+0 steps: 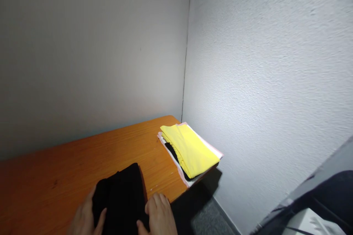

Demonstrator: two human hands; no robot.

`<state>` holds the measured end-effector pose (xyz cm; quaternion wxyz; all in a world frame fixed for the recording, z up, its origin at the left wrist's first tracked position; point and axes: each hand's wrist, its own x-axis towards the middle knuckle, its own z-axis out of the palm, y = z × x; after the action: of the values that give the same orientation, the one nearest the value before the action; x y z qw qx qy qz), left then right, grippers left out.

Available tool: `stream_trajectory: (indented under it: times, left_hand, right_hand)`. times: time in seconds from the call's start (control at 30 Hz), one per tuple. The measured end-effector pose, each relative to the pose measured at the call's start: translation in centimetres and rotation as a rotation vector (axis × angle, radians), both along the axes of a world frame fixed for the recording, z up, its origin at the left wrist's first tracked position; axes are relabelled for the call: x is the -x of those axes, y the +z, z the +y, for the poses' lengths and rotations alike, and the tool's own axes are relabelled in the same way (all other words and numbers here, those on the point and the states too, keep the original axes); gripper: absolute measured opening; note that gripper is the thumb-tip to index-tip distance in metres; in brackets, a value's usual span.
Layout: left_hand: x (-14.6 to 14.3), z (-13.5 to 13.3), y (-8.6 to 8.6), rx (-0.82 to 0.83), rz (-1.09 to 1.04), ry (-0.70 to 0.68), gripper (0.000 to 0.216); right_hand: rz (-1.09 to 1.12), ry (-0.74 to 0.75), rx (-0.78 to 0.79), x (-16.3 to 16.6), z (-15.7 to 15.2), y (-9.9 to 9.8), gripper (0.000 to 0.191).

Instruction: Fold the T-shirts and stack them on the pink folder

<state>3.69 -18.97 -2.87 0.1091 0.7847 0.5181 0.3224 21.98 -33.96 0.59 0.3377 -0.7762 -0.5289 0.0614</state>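
Black cloth (122, 200) lay on the table (68, 165).
Left hand (86, 214) and right hand (159, 214) flanked it, thumbs apart from fingers; clamping could not be determined.

pass: tabletop (153, 156) between black cloth (124, 194) and yellow-topped stack (190, 148) | block: right wall (261, 80)

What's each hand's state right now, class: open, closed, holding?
Left hand: holding the black cloth at its left edge.
Right hand: curled at its right edge; whether gripping cannot be told.
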Motion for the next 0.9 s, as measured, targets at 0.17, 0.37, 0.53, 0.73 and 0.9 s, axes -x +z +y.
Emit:
stream_trajectory:
  times: [0.17,0.37,0.53,0.73,0.9]
  left_hand:
    - [-2.5,-2.0,2.6,0.078,-0.112,-0.103,0.064]
    - [-9.3,-3.8,12.4,0.021,-0.368,-0.191,0.064]
    - [-18.7,-2.6,20.4,-0.087,-0.549,-0.454,0.066]
    - [-27.9,-0.7,17.4,0.003,-0.418,-0.518,0.071]
    - [-30.0,-2.5,10.8,0.203,-0.201,-0.446,0.081]
  right_hand:
    - [0.068,0.085,-0.111,-3.2,-0.6,0.8,0.026]
    - [0.287,0.14,-0.311,-11.0,-3.3,8.0,0.011]
    - [0.5,0.058,-0.508,-20.3,-4.5,14.1,0.03]
    - [0.423,-0.097,-0.381,-27.8,-3.1,12.0,0.036]
    - [0.28,-0.209,-0.291,-27.7,-2.5,8.6,0.032]
